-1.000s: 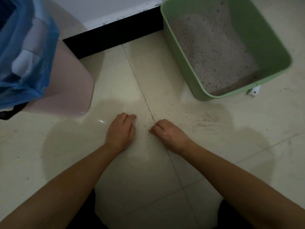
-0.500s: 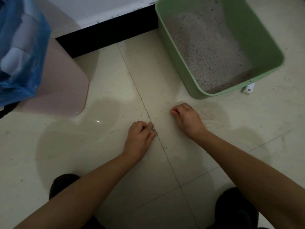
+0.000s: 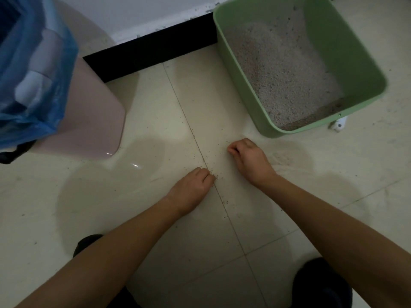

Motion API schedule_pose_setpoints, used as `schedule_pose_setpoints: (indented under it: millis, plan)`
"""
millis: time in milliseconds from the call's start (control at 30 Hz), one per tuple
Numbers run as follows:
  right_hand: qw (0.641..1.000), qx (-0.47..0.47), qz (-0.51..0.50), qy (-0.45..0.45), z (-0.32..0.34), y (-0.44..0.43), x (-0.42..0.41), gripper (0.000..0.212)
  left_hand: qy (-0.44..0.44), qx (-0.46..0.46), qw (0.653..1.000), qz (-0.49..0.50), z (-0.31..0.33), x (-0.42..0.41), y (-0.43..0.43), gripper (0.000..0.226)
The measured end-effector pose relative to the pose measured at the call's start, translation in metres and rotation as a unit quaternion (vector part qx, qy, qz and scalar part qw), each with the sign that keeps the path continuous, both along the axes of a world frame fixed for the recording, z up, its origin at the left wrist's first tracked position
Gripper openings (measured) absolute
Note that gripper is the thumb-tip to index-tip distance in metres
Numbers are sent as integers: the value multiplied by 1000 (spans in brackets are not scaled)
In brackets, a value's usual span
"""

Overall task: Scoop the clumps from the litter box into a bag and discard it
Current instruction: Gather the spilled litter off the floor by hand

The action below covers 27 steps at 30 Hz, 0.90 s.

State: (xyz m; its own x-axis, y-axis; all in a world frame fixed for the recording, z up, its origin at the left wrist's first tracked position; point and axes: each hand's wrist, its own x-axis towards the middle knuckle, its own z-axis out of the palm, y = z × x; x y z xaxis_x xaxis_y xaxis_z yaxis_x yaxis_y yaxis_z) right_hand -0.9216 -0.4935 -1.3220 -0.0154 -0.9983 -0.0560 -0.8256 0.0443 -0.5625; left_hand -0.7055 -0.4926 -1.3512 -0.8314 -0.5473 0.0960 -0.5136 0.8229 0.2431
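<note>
One green litter box (image 3: 355, 63), one pink bin (image 3: 89, 112), one blue bag (image 3: 33, 85). Two hands: left hand (image 3: 191, 187), right hand (image 3: 249, 158). One small white object (image 3: 338, 125) at the box's near corner. Loose litter grains (image 3: 219, 175) on floor (image 3: 155, 207): too many to count.

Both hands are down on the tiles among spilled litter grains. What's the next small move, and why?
Probably draw the left hand along the grout line, gathering the grains at its fingertips toward the right hand. They lie scattered on the floor short of the litter box; what either curled hand holds is unclear.
</note>
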Motion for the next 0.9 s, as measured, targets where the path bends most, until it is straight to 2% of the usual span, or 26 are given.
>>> schedule_pose_setpoints:
  millis: [67,167,233,300,400,467,600,667,767,833,900]
  plan:
    - [1000,0,-1,-21,7,-9,8,13,7,19,999,41,7,2,-8,25]
    - [998,-10,-18,-66,26,-33,24,17,101,17,983,151,47,-1,-44,15]
    - [994,-23,-42,-102,47,-57,34,19,191,-15,950,246,99,-3,-76,3]
    - [986,-50,-72,-139,76,-87,45,20,268,-54,908,319,161,1,-108,11]
    - [972,-122,-85,-183,132,-137,70,19,363,-166,840,368,244,30,-143,14]
    - [959,-163,-64,-224,172,-167,96,17,356,-208,818,402,281,61,-160,19]
    - [932,-238,17,-272,235,-203,165,16,228,-170,808,516,307,137,-184,25]
    - [936,-218,105,-255,249,-210,192,16,182,-126,797,562,307,169,-189,20]
    - [951,-136,234,-151,251,-212,211,28,151,-44,787,597,307,190,-181,30]
    - [951,-128,248,-129,250,-211,214,30,152,-33,778,609,307,191,-173,26]
    - [950,-142,229,-158,252,-209,215,31,137,-51,781,608,307,189,-170,14]
